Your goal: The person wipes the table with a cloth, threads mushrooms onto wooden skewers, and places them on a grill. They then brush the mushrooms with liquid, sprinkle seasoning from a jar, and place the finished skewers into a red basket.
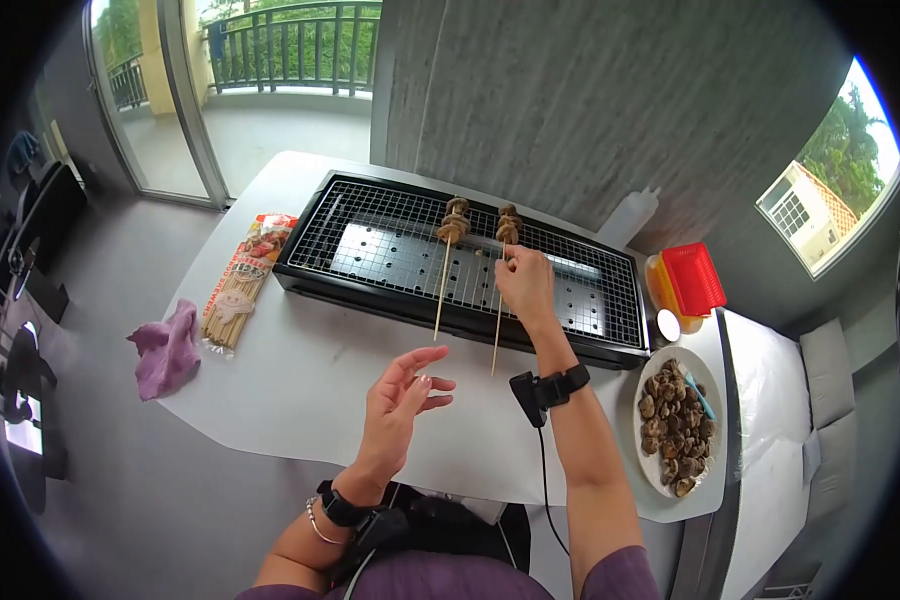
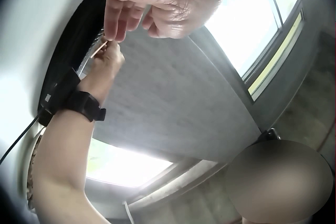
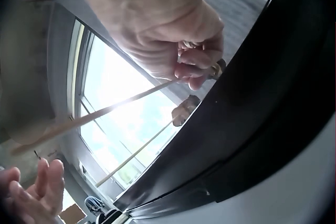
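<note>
My right hand (image 1: 528, 288) pinches a wooden skewer (image 1: 495, 345) just below the mushroom pieces (image 1: 508, 222) threaded at its far end. This skewer lies across the black grill (image 1: 370, 302), its bare end reaching over the front edge. To its left, a second skewer (image 1: 442, 290) bears more mushroom pieces (image 1: 455, 215) over the wire grate. Nearer my body, my left hand (image 1: 394, 412) hovers in front of the grill, fingers loosely bent and holding nothing. In the right wrist view the held skewer (image 3: 94, 117) slants out from under the fingers.
An oval plate (image 1: 648, 472) of mushrooms with a light-blue utensil (image 1: 700, 396) stands at the right. Behind it are a red basket (image 1: 694, 280) and a white bottle (image 1: 630, 218). A pack of wooden skewers (image 1: 232, 308) and a purple cloth (image 1: 165, 352) lie at the left.
</note>
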### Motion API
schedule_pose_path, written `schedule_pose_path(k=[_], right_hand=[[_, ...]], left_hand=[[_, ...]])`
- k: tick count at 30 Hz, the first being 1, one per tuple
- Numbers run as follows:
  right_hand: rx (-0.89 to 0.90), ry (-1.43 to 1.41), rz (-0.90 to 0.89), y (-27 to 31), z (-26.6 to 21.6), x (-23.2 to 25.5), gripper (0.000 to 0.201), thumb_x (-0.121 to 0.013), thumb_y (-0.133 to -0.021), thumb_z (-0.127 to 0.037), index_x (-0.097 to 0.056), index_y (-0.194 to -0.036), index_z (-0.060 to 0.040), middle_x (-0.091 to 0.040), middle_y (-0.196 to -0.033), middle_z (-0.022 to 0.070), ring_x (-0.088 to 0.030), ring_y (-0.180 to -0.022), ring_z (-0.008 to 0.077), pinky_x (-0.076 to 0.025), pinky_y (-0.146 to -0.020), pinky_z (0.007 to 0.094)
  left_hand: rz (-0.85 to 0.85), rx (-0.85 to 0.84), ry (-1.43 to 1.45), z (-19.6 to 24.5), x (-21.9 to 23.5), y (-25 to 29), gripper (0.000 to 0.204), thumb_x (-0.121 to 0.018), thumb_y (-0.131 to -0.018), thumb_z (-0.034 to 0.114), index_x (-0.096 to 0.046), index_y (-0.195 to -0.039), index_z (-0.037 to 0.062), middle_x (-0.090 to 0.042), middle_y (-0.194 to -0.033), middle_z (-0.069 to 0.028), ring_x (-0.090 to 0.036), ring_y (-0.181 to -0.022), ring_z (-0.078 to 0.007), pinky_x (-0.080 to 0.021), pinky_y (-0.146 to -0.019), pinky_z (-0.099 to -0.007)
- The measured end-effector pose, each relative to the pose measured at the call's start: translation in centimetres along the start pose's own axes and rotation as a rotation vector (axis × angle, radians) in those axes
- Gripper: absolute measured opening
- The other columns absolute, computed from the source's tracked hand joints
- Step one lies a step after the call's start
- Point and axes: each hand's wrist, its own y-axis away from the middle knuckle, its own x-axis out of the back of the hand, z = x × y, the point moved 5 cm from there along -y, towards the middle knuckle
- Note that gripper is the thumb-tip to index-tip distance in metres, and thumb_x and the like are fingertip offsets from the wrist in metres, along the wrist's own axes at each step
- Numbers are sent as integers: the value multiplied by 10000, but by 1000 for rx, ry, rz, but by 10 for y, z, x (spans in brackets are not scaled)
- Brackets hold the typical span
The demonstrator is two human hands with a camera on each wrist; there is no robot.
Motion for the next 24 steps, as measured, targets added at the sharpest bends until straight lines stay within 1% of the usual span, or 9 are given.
schedule_pose_path(k=[1, 5, 7, 11, 13, 16, 20, 22, 24], right_hand=[[14, 69, -5, -2, 1, -2, 224, -623, -728, -96, -649, -898, 47, -616, -691, 207, -617, -701, 352, -477, -671, 406], [-29, 77, -34, -1, 7, -11, 255, -650, -729, -128, -651, -914, 46, -635, -765, 214, -626, -764, 358, -486, -714, 399], [-26, 112, 16, -1, 6, -9, 287, -670, -729, -153, -651, -933, 48, -645, -802, 214, -635, -789, 354, -492, -738, 393], [20, 161, -5, 2, 3, -7, 296, -674, -730, -155, -650, -945, 46, -650, -767, 202, -644, -777, 334, -491, -748, 391], [-47, 83, -39, 5, 2, -6, 305, -667, -728, -144, -644, -966, 45, -645, -710, 190, -647, -753, 324, -495, -737, 387], [-29, 92, -14, 8, -6, -3, 314, -662, -725, -133, -638, -982, 46, -637, -666, 178, -649, -735, 314, -498, -719, 377], [25, 143, -17, 12, -14, -2, 330, -656, -720, -118, -625, -1001, 52, -637, -676, 182, -646, -725, 321, -499, -707, 375], [75, 139, 41, 12, -16, -2, 353, -652, -718, -110, -610, -1029, 52, -640, -687, 181, -644, -707, 325, -495, -707, 386], [57, 121, 27, 14, -19, -1, 362, -648, -717, -103, -603, -1041, 51, -637, -682, 177, -641, -696, 328, -493, -706, 391]], left_hand=[[1, -1, 8, 0, 3, 1, 310, -394, -926, 37, -456, -1230, 24, -487, -1273, -136, -584, -943, -187, -508, -818, -319], [37, 1, 26, -1, 14, 2, 285, -394, -925, 35, -482, -1196, 18, -508, -1247, -137, -595, -913, -182, -522, -791, -317], [44, 7, 30, -2, 18, 2, 280, -395, -925, 33, -488, -1188, 18, -514, -1239, -137, -597, -906, -181, -526, -783, -315], [59, 2, 45, -1, 22, 2, 266, -402, -926, 35, -498, -1173, 19, -524, -1224, -136, -599, -898, -178, -530, -775, -312], [68, -2, 44, 1, 22, 2, 262, -404, -927, 37, -501, -1170, 19, -525, -1221, -135, -600, -896, -177, -529, -776, -312], [66, -4, 33, 1, 20, 2, 258, -409, -928, 40, -503, -1167, 19, -529, -1216, -131, -599, -892, -174, -529, -774, -311], [64, -2, 18, -3, 19, 2, 252, -417, -927, 43, -509, -1161, 21, -532, -1214, -127, -599, -886, -171, -528, -770, -309], [70, -4, 13, -2, 19, 3, 249, -421, -927, 44, -512, -1158, 21, -533, -1213, -127, -599, -883, -170, -528, -768, -308], [75, -8, 16, 0, 19, 3, 245, -425, -927, 44, -517, -1152, 20, -535, -1212, -128, -599, -880, -169, -528, -767, -307]])
